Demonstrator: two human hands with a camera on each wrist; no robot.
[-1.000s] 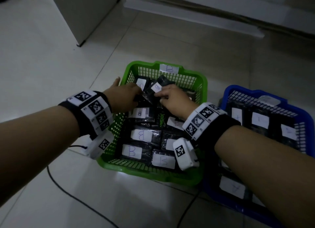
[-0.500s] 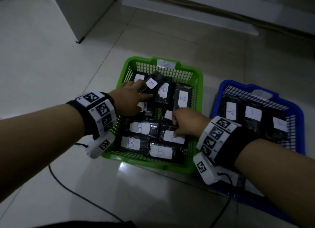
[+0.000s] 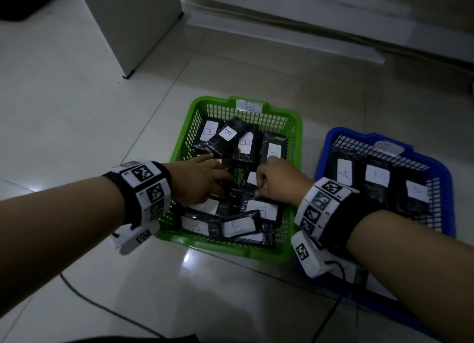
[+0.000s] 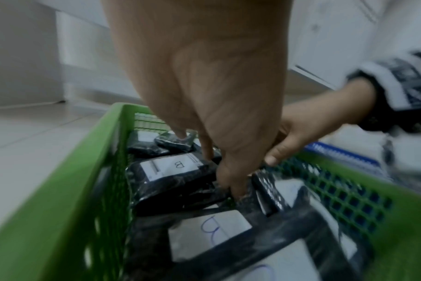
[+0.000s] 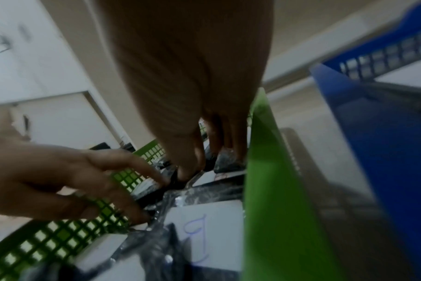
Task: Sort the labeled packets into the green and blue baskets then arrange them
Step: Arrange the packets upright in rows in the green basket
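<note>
The green basket [image 3: 220, 247], tagged B, holds several black packets with white B labels [image 3: 246, 142]. A blue basket [image 3: 323, 150] to its right holds black packets, one labelled A [image 3: 345, 173]. Both hands are inside the green basket, close together over its middle. My left hand [image 3: 218, 186] reaches in with fingers stretched, and its tips [image 4: 236, 190] push down between packets. Fingers curled, my right hand [image 3: 264, 186] pinches the edge of a middle packet [image 5: 224, 165]. The hands hide the packets under them.
Both baskets stand side by side on a pale tiled floor. A white cabinet [image 3: 133, 22] stands at the back left and a low ledge [image 3: 282, 32] runs along the back wall. A black cable [image 3: 84, 294] crosses the floor in front of the green basket.
My right hand left a front-row packet and moved back to the basket's middle. My left hand drew back from the far row of packets to the middle, beside the right hand.
</note>
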